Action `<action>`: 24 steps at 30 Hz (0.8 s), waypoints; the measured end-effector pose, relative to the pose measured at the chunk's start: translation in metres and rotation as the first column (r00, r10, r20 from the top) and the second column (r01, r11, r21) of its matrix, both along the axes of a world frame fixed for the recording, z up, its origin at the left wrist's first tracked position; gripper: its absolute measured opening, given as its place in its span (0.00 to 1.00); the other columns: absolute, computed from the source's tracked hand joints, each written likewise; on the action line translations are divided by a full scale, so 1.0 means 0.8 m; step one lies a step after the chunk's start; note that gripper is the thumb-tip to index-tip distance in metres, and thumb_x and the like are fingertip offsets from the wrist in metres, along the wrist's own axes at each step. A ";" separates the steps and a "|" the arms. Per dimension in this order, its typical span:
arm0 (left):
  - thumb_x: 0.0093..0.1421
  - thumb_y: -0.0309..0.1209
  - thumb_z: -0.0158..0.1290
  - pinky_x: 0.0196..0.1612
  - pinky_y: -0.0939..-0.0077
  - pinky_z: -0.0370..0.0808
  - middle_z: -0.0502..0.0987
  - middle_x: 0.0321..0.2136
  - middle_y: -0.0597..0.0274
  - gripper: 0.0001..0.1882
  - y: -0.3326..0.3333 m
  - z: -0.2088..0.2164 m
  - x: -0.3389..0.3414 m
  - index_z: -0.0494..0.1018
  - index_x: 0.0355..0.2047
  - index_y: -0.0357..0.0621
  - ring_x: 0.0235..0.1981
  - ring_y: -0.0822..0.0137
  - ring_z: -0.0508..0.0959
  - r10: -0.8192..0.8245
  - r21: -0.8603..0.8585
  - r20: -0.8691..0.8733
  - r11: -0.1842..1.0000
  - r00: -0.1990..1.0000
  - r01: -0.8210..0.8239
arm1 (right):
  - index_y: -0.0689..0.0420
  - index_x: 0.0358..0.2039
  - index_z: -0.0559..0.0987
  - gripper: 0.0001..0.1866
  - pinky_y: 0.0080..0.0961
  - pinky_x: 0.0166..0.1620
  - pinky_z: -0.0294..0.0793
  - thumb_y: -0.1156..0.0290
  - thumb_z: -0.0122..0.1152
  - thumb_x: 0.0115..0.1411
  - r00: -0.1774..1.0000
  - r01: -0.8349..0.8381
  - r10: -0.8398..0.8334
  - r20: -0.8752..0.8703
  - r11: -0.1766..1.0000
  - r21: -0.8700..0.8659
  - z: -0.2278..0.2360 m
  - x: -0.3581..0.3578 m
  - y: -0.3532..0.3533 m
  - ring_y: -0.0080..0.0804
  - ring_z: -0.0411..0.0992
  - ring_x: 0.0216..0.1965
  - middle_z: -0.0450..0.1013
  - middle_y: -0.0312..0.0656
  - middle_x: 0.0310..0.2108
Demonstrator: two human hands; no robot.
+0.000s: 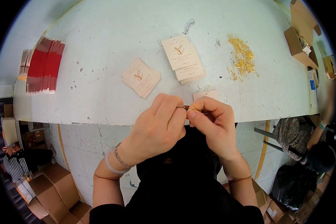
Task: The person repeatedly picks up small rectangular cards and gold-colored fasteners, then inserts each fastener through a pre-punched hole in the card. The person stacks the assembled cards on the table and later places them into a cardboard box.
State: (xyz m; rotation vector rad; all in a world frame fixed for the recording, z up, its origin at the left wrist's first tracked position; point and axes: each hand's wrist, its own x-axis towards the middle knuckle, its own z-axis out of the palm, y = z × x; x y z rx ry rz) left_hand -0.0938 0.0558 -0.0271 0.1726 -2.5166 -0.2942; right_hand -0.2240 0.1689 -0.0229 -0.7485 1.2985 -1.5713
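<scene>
Small shiny piece (183, 107) pinched in both hands

We see it near the table's (100, 74) front edge, left hand (155, 119) and right hand (214, 123) gripping narrowly (its kind we cannot tell); just beyond, a pale card (200, 96); farther, gold pins (244, 59).

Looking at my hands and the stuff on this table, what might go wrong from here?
The small piece pinched between the left hand and right hand is mostly hidden by fingers; held near the table's front edge, it might slip and fall to the floor. The gold-coloured pins lie loosely heaped, so picking one could scatter others. The unevenly stacked cards beyond the left hand could get knocked further askew.
</scene>
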 end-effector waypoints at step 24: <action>0.44 0.17 0.57 0.28 0.73 0.73 0.71 0.32 0.56 0.10 0.004 0.007 -0.003 0.71 0.29 0.36 0.29 0.60 0.73 0.020 0.232 -0.069 0.973 0.997 -0.003 | 0.64 0.29 0.76 0.06 0.12 0.27 0.61 0.76 0.58 0.63 0.990 0.082 -0.078 -0.114 0.996 0.034 -0.007 0.002 0.001 0.11 0.61 0.24 0.69 0.29 0.21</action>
